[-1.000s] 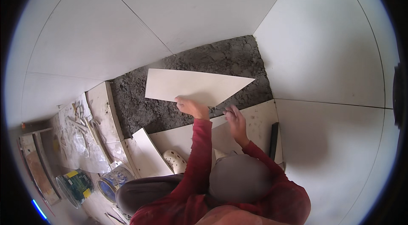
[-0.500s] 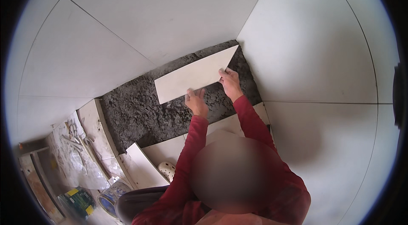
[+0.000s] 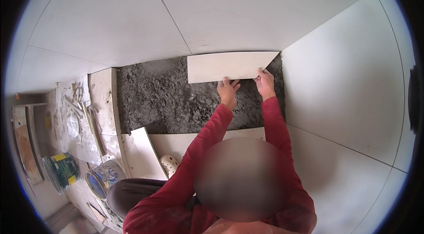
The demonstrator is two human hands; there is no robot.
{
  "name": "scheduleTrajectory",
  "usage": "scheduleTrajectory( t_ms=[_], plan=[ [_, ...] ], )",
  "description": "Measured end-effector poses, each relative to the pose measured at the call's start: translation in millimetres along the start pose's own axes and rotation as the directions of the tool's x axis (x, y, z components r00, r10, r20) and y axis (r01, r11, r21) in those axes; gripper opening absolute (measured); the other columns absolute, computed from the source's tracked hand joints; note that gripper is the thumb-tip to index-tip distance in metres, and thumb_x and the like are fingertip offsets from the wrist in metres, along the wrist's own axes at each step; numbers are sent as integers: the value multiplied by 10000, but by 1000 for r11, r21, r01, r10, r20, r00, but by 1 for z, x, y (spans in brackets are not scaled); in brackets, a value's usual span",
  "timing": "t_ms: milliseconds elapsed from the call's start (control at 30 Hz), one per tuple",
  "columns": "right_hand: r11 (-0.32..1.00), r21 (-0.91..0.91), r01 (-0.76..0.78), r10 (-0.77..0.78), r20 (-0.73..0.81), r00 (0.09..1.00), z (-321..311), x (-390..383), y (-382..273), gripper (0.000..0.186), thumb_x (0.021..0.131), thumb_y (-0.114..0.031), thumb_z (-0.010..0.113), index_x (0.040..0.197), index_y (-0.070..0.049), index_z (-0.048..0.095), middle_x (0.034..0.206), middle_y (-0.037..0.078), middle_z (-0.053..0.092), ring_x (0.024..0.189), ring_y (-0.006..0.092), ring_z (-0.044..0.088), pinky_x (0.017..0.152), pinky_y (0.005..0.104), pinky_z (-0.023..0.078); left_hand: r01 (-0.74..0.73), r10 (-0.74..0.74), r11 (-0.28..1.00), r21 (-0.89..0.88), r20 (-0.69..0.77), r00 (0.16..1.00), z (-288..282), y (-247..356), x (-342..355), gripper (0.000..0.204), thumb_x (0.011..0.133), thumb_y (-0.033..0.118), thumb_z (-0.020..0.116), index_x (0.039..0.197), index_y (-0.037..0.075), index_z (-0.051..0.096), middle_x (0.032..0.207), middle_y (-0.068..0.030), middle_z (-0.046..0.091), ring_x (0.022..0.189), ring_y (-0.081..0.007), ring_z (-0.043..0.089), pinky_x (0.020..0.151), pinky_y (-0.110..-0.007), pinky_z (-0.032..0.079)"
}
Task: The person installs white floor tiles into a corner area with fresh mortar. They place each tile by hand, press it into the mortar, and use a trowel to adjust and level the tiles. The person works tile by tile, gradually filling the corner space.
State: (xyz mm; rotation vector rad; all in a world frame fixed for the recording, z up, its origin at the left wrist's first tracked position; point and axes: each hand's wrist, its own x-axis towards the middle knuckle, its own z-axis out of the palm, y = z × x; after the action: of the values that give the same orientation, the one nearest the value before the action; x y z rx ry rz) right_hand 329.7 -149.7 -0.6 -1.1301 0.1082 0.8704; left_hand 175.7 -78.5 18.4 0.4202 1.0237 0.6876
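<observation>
A pale tile (image 3: 227,67) with a slanted right end lies along the foot of the far wall, over a bed of dark grey mortar (image 3: 152,95). My left hand (image 3: 228,94) grips the near edge around its middle, a fingertip on top and other fingers at the edge. Close to the slanted end, my right hand (image 3: 265,83) pinches the near corner, thumb and fingers about the edge. Whether the tile's underside touches the mortar all along is hidden. Rough mortar shows to the left of it, below it and in the right corner.
Large pale wall panels (image 3: 340,75) meet in a corner at the right. Nearer me, a loose pale strip (image 3: 149,152) leans beside a clog (image 3: 168,164). On the left are a tool-strewn ledge (image 3: 73,119), a bucket (image 3: 104,178) and a green container (image 3: 62,173).
Both hands have brought the tile up to the far wall, its long edge now lined along the wall's foot. The whole view has turned, so the mortar bed lies more level.
</observation>
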Motion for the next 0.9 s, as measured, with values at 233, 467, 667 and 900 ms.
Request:
scheduleTrajectory(
  t_ms=[233,467,667,900],
  plan=[
    [999,-36,-29,28,-32,999,-8,12,-4,357,1043,-95,545,1354,77,514,1268,158,616,1149,280,623,1019,451,490,48,-50,997,68,25,998,6,-3,10,397,1120,258,351,1371,-46,396,1376,-205,543,1049,-307,691,770,-388,601],
    [994,-107,-17,12,-45,999,-21,27,0,358,1042,-85,539,1361,73,500,1289,158,602,1171,287,613,1016,472,493,135,-144,980,145,52,988,1,1,16,417,1118,282,355,1343,-67,400,1340,-206,573,945,-290,710,723,-383,606],
    [976,-214,-23,-15,-173,985,-9,32,1,297,1000,-85,605,1240,89,580,1172,165,638,1039,275,666,896,474,582,180,-197,944,276,38,980,3,19,11,379,1113,264,371,1301,-49,473,1250,-168,658,774,-228,717,583,-332,588],
    [828,-557,62,-210,-205,956,-9,21,-29,440,845,-199,733,947,194,563,820,183,635,720,324,746,560,368,630,-159,-54,649,744,254,966,-41,74,7,339,1023,295,555,1162,11,678,955,-112,767,688,-173,706,574,-312,529]
  ],
)
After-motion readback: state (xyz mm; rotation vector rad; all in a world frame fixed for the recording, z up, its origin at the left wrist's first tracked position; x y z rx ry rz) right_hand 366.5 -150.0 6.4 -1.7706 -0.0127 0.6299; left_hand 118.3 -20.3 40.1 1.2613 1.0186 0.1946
